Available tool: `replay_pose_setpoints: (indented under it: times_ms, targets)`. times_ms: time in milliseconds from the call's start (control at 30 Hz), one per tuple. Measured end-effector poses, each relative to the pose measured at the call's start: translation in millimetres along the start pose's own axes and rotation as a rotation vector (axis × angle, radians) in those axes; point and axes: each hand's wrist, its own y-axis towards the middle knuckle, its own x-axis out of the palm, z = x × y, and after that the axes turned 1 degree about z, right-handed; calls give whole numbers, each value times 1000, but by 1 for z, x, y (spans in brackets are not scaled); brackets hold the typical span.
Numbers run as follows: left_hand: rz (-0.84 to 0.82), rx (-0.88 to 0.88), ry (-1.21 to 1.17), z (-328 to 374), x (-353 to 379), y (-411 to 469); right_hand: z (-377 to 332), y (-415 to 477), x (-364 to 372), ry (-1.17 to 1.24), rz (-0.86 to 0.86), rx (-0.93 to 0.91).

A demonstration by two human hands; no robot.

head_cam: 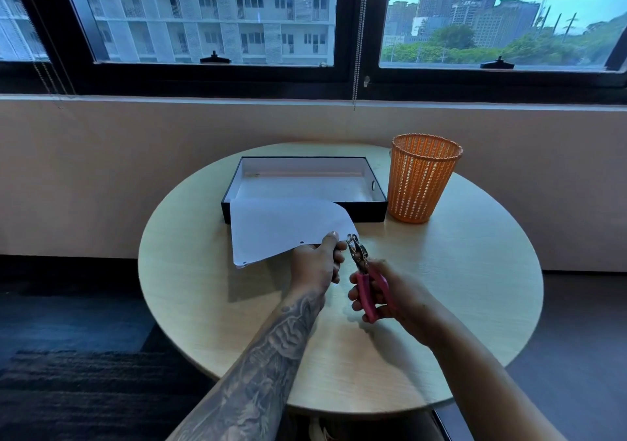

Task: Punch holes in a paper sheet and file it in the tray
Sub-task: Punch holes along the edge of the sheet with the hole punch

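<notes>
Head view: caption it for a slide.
Left hand holds a punched paper sheet; right hand grips the hole punch.

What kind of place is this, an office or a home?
Probably an office or study room on an upper floor, though I cannot be sure. A round table stands below wide windows facing tall buildings, and it holds a filing tray and an orange mesh bin.

White paper sheet [285,227], pink-handled punch [368,281], orange mesh basket [422,179], black tray [305,211].
</notes>
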Motion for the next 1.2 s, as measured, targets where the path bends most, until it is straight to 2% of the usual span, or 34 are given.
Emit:
replay_pose_setpoints:
  times_ms: [333,867,1200]
  targets:
    - [0,5,10,0,1,1,-6,-2,6,-40,-13,70]
    - [4,23,23,-11,0,3,-1,8,7,-144,71,7]
    - [23,-29,104,-19,-3,12,2,14,7,-191,102,58]
